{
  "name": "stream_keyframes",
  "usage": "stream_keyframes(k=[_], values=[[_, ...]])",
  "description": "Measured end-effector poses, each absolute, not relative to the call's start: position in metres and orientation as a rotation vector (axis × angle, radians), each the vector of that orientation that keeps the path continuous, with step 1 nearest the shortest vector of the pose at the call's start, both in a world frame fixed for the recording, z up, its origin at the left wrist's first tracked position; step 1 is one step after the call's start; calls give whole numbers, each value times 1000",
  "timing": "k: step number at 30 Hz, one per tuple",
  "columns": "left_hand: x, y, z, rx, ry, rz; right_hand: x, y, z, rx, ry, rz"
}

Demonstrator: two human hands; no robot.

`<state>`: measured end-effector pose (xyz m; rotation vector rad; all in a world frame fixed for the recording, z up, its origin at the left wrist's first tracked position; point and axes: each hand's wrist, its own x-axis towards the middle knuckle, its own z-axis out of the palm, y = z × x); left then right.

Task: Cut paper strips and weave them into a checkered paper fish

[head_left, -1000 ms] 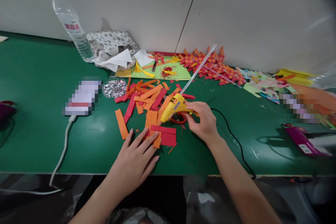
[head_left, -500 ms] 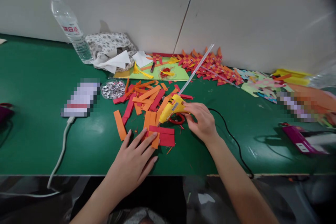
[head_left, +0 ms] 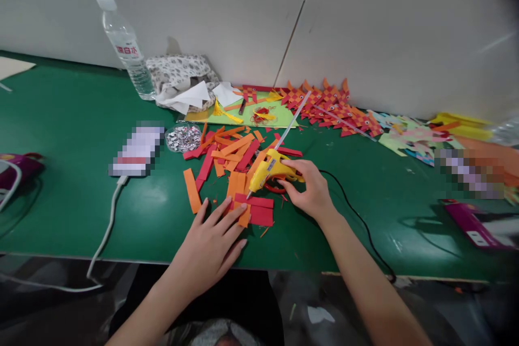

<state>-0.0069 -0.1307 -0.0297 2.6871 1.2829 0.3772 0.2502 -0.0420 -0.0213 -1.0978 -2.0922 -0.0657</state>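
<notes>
My right hand point(head_left: 310, 192) grips a yellow hot glue gun point(head_left: 271, 167) with a clear glue stick point(head_left: 295, 118) sticking out behind. Its nozzle points down onto crossed red and orange paper strips point(head_left: 255, 208) on the green table point(head_left: 81, 119). Flat on the table lies my left hand point(head_left: 211, 240), fingers spread, its fingertips pressing the near end of those strips. A loose pile of red and orange strips point(head_left: 227, 154) lies just beyond.
At the back stand a water bottle point(head_left: 127, 48), a patterned cloth point(head_left: 178, 73), a green card point(head_left: 251, 111) and several woven paper fish point(head_left: 332, 105). A dish of googly eyes point(head_left: 183, 138) and a phone on a white cable point(head_left: 105, 232) lie left. The gun's black cord point(head_left: 360, 221) trails right.
The glue gun's nozzle has tipped down and come closer to the strips under my left fingers. The view has shifted a little to the left.
</notes>
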Motion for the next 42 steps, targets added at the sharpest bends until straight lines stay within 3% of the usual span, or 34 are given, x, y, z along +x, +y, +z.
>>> stream_keyframes(k=[18, 30, 34, 38, 42], values=[[-6, -130, -29, 2660, 1281, 382, 250, -40, -25, -1166, -2004, -111], [-8, -131, -30, 2657, 1291, 404, 250, -34, -30, -1363, -1638, 176], [-7, -131, -30, 2705, 1268, 399, 247, -31, -29, -1448, -1676, 3], [-7, -131, -33, 2749, 1290, 397, 237, -46, -19, -1087, -1749, -249], [-7, -130, -34, 2780, 1303, 403, 224, -67, -13, -604, -2232, -127]])
